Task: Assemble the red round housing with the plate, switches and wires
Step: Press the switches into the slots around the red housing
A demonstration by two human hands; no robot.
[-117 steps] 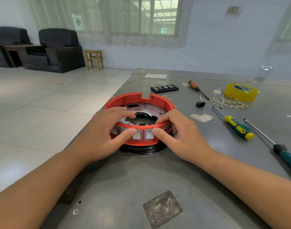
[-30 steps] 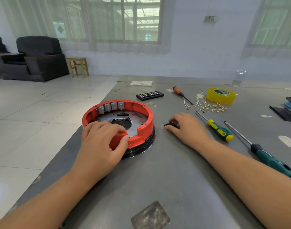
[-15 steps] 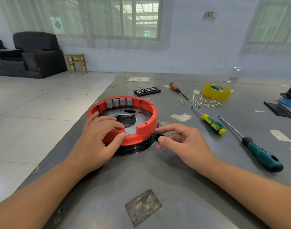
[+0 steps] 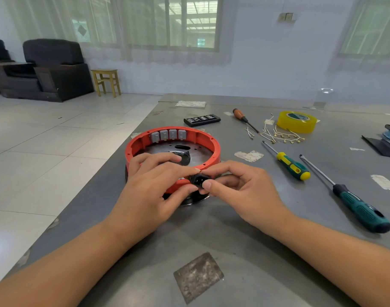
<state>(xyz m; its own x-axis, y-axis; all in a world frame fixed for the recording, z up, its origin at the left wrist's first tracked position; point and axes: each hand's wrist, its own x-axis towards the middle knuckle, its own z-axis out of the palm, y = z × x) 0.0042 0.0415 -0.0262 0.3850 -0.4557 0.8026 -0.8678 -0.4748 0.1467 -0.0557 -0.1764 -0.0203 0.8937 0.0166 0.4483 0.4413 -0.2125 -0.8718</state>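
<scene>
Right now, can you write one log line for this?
left hand: holds red housing | right hand: pinches black socket at housing's near wall | screwdrivers: untouched

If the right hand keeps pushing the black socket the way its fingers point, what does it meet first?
Probably the near wall of the red housing: the right hand pinches the black socket right against it. The left hand sits close alongside; depth is unclear.

Head-worn view, down over table

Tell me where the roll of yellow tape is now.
In the head view, the yellow tape roll lies on the table's far right, just behind the loose wires.
</scene>
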